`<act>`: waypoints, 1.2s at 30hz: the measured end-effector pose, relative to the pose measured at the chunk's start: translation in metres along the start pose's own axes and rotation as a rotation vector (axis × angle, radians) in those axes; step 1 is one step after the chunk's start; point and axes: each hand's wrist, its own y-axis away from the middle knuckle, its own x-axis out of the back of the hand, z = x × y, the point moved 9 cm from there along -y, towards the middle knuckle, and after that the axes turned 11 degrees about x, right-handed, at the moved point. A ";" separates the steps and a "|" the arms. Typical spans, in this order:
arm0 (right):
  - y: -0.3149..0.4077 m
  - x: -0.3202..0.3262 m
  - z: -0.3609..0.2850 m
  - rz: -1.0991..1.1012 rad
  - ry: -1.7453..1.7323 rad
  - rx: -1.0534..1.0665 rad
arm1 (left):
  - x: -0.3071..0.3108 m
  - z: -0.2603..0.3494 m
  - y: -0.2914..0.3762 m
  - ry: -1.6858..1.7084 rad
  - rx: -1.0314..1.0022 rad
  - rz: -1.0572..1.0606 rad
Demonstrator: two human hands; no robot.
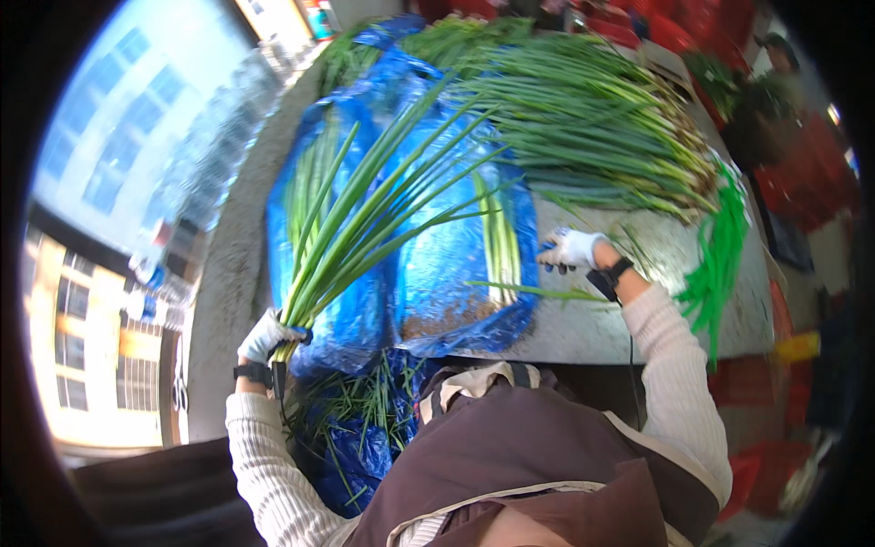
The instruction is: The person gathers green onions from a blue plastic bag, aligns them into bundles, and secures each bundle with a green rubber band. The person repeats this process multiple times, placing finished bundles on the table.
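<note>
My left hand, in a white work glove, grips a bunch of green onions by its pale base ends. The long leaves fan up and to the right over a blue plastic sheet. My right hand, gloved too, hovers at the sheet's right edge with fingers apart and holds nothing. Left of it, a smaller bundle of green onions lies on the blue plastic. A single loose leaf lies just below the right hand. Loose soil is scattered on the sheet near me.
A large pile of green onions covers the table's far side, roots to the right. Green plastic strips hang over the right edge. Leaf trimmings fill a blue bag below. A window with plastic bottles is at left; a person stands far right.
</note>
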 end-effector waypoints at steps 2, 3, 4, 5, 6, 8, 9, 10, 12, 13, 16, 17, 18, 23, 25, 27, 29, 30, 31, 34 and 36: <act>-0.005 0.001 -0.034 0.036 -0.042 0.043 | 0.007 0.032 0.025 0.140 -0.130 0.002; -0.008 -0.001 -0.051 0.013 -0.059 0.067 | 0.011 0.045 0.034 0.209 -0.166 0.009; -0.012 -0.001 -0.069 0.010 -0.069 0.112 | 0.015 0.054 0.039 0.250 -0.165 0.045; -0.013 -0.002 -0.085 0.005 -0.078 0.143 | 0.014 0.069 0.043 0.312 -0.234 0.015; -0.015 -0.004 -0.099 0.010 -0.147 0.171 | 0.015 0.076 0.044 0.384 -0.243 0.039; -0.017 0.000 -0.123 0.003 -0.046 0.221 | 0.002 0.091 0.040 0.561 -0.359 -0.026; -0.018 -0.001 -0.134 -0.011 -0.043 0.250 | -0.004 0.096 0.032 0.635 -0.380 -0.041; -0.019 0.001 -0.144 -0.012 0.021 0.282 | -0.014 0.102 0.022 0.709 -0.441 -0.063; -0.019 0.002 -0.156 -0.045 -0.047 0.303 | -0.036 0.102 -0.006 0.847 -0.431 -0.100; -0.019 0.007 -0.157 -0.024 0.008 0.273 | -0.053 0.108 -0.020 0.919 -0.487 -0.158; -0.015 0.026 -0.169 0.057 0.272 0.312 | -0.116 0.110 -0.070 1.155 -0.473 -0.333; -0.015 0.030 -0.169 0.044 0.329 0.283 | -0.138 0.115 -0.089 1.250 -0.505 -0.365; -0.014 0.035 -0.169 0.061 0.397 0.260 | -0.162 0.112 -0.108 1.302 -0.463 -0.356; -0.033 0.034 -0.184 0.042 0.771 0.210 | -0.269 0.088 -0.179 1.572 -0.114 -0.250; -0.051 0.013 -0.185 -0.068 0.789 0.151 | -0.288 0.087 -0.192 1.475 -0.138 -0.154; -0.068 -0.012 -0.186 -0.175 0.843 0.099 | -0.309 0.082 -0.208 1.427 -0.128 -0.086; -0.079 -0.032 -0.182 -0.219 0.755 0.024 | -0.332 0.082 -0.226 1.450 -0.261 -0.162; -0.086 -0.042 -0.181 -0.216 0.713 0.009 | -0.357 0.083 -0.239 1.394 -0.246 -0.333; -0.091 -0.047 -0.181 -0.188 0.664 0.018 | -0.366 0.090 -0.249 1.094 -0.393 -0.297; -0.107 -0.054 -0.166 -0.120 0.610 -0.024 | -0.382 0.097 -0.263 0.298 -0.658 0.065; -0.113 -0.051 -0.151 -0.073 0.621 -0.047 | -0.381 0.094 -0.264 0.468 -0.588 0.042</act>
